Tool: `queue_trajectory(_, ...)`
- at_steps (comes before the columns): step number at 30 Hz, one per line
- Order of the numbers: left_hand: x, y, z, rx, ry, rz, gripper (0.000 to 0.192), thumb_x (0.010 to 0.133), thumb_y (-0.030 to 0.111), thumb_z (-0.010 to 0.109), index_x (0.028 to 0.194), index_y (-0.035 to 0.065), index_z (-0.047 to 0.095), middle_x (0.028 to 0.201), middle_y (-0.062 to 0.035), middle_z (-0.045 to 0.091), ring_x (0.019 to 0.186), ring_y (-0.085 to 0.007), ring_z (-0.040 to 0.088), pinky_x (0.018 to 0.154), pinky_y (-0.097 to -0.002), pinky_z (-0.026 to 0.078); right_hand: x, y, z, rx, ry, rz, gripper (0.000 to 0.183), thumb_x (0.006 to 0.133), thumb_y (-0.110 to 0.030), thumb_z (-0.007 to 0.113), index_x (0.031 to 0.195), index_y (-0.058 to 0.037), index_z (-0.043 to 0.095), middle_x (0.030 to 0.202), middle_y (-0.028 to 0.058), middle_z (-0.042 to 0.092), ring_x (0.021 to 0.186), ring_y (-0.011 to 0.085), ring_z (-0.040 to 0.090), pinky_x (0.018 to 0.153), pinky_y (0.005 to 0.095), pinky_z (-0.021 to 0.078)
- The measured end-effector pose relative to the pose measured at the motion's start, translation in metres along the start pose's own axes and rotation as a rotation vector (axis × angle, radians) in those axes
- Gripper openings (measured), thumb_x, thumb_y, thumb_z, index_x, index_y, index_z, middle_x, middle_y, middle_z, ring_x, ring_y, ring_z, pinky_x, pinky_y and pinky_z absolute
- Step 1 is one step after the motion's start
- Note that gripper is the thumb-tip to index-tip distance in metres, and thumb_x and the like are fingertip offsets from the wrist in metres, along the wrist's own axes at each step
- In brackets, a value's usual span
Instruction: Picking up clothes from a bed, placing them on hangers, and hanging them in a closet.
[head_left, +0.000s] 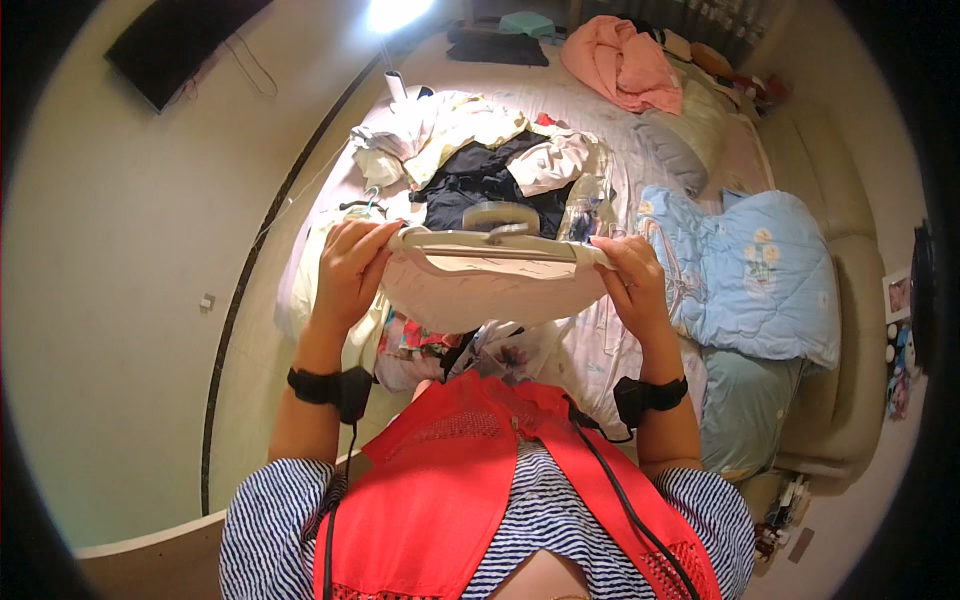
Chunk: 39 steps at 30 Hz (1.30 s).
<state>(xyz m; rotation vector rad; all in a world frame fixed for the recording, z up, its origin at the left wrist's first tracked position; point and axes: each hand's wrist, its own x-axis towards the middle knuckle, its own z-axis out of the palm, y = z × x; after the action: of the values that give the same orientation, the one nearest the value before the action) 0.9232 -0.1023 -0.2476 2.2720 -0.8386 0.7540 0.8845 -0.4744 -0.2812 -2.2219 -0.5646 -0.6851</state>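
A white garment with small dark markings (487, 300) hangs in front of me, its upper edge stretched sideways between both hands. Along that edge a pale clothes hanger (465, 240) runs through the neck opening, and its hook (510, 231) points away from me. My left hand (354, 262) pinches the garment and hanger at the left shoulder end. At the opposite end my right hand (634, 279) grips the other shoulder, thumb and fingers closed on it. Just beyond the hook lies a grey rounded object (501, 216), partly hidden. Black clothes (472, 187) are heaped behind it.
The bed (600, 142) bears piled pale clothes (450, 127), a green hanger (371, 196), a clear plastic bottle (583, 210), a light-blue quilted item (757, 277) and a coral bundle (622, 64). A bright lamp (397, 11) stands at the far left. A beige padded headboard (840, 225) borders the right.
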Motion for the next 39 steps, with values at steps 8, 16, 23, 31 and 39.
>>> queue_trajectory(8,-0.015,-0.002,0.005,0.06,0.045,0.008,0.03,0.08,0.004,0.063,0.109,0.0072,0.069,0.09,-0.0073,0.063,0.085,-0.0265,0.057,0.081,-0.0393,0.042,0.007,-0.013,0.005,-0.046,-0.036,-0.066,0.023,0.079,-0.007,0.067,0.102,-0.0032,0.067,0.087,0.0122,0.064,0.081,0.0305,0.058,0.074,0.0383,0.0461)
queue_trajectory(16,-0.03,-0.02,0.006,0.108,0.066,-0.136,0.02,0.079,0.008,0.066,0.099,0.0063,0.069,0.091,-0.0083,0.064,0.09,-0.0299,0.058,0.086,-0.0406,0.042,0.003,-0.006,0.001,0.049,-0.032,0.035,0.021,0.075,-0.002,0.068,0.096,0.0009,0.067,0.08,0.0112,0.061,0.077,0.0279,0.055,0.069,0.0356,0.045)
queue_trajectory(23,-0.047,-0.04,0.03,0.092,0.186,-0.171,0.045,0.075,0.009,0.073,0.117,0.0032,0.059,0.109,-0.014,0.061,0.104,-0.0294,0.056,0.092,-0.0407,0.042,0.002,-0.01,0.005,0.097,-0.012,0.05,0.021,0.076,-0.002,0.068,0.097,0.0017,0.067,0.079,0.01,0.06,0.076,0.0258,0.054,0.069,0.0345,0.0445)
queue_trajectory(31,-0.099,-0.058,0.063,-0.838,-0.022,-0.837,0.071,0.076,0.007,0.078,0.136,-0.0006,0.041,0.126,-0.0108,0.055,0.114,-0.0203,0.053,0.098,-0.033,0.045,-0.001,-0.012,-0.001,0.25,0.032,0.123,0.023,0.076,0.002,0.066,0.099,0.0036,0.066,0.082,0.0087,0.061,0.077,0.0204,0.054,0.071,0.0298,0.044)
queue_trajectory(39,-0.125,-0.087,0.087,-0.806,0.009,-1.039,0.035,0.083,0.005,0.071,0.116,-0.0023,0.061,0.103,-0.0076,0.067,0.094,-0.0166,0.061,0.083,-0.0318,0.051,-0.007,-0.006,0.003,0.3,0.153,0.25,0.021,0.081,0.001,0.066,0.102,0.0043,0.065,0.084,0.0062,0.058,0.078,0.0144,0.053,0.071,0.0251,0.0421)
